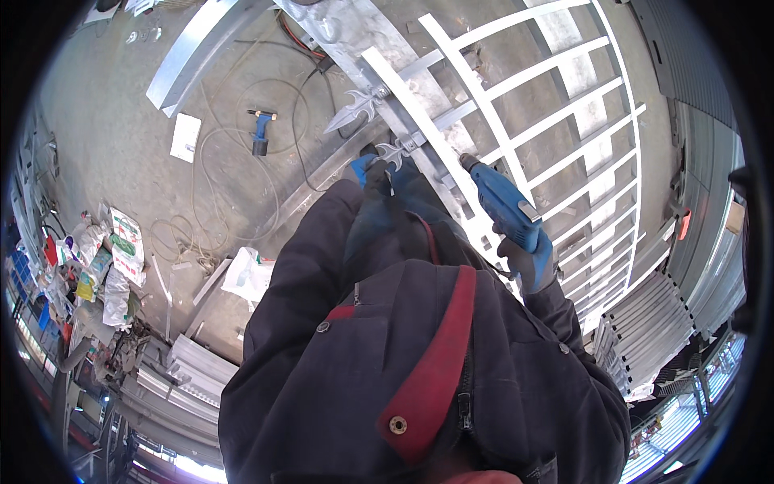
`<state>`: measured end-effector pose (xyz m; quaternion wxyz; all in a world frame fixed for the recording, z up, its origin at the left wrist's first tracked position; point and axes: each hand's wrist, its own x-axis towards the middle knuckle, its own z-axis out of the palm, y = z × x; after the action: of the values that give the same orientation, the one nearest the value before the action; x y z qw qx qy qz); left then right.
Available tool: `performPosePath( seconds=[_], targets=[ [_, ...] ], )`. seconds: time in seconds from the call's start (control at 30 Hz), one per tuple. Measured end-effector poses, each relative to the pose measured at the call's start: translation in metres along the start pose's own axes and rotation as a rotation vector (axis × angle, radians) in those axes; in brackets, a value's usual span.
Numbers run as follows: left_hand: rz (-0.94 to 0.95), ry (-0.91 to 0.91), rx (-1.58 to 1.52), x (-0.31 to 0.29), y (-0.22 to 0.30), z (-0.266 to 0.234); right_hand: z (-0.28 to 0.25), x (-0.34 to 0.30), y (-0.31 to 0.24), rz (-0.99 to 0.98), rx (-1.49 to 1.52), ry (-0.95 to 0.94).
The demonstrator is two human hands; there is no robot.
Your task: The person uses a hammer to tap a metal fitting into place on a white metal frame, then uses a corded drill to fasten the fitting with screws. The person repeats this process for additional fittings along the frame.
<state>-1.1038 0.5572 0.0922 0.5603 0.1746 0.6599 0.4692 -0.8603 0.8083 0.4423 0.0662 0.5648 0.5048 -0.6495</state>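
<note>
My right hand (532, 262), in a blue and grey work glove, grips a blue power drill (506, 206) by its handle. The drill lies over the white metal frame (492, 113), its chuck pointing up and left. At the ends of the frame's bars are two grey spearhead finials. The farther spearhead finial (355, 109) shows its whole pointed blade. My left hand (363, 166), also gloved, closes around the tip of the nearer spearhead finial (393, 153), whose curled base is visible. My sleeve and body partly hide that hand.
A metal beam (343, 32) supports the frame. On the floor to the left lie another blue power tool (260, 133), a white sheet (185, 137), a looping hose (197, 173) and a bent metal channel (189, 60). Bags and scrap (109, 258) pile up farther left; corrugated sheets (649, 327) stand at right.
</note>
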Motion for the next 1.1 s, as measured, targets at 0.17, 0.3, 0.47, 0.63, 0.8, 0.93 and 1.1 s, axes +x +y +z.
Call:
performPosePath(
  seconds=[0.17, 0.3, 0.47, 0.63, 0.8, 0.93, 1.1],
  targets=[
    [-0.286, -0.030, -0.059, -0.003, -0.007, 0.001, -0.004, 0.017, -0.005, -0.008, 0.001, -0.022],
    [-0.072, 0.055, 0.073, 0.008, -0.027, 0.001, -0.004, 0.026, -0.009, -0.032, -0.089, -0.022],
    [-0.093, -0.038, 0.160, 0.025, -0.039, -0.019, -0.002, 0.031, -0.009, -0.038, -0.020, -0.041],
    [-0.207, -0.153, 0.007, 0.020, -0.031, -0.019, -0.007, 0.035, -0.003, -0.081, -0.021, -0.062],
    [-0.246, -0.090, -0.161, 0.010, -0.034, -0.004, -0.011, 0.040, 0.008, -0.122, -0.107, -0.034],
    [-0.322, -0.070, -0.110, 0.010, -0.035, -0.005, -0.012, 0.039, 0.014, -0.021, -0.077, -0.003],
    [-0.272, -0.154, -0.099, 0.010, -0.025, -0.008, -0.015, 0.039, 0.028, -0.002, 0.003, 0.029]
  ],
)
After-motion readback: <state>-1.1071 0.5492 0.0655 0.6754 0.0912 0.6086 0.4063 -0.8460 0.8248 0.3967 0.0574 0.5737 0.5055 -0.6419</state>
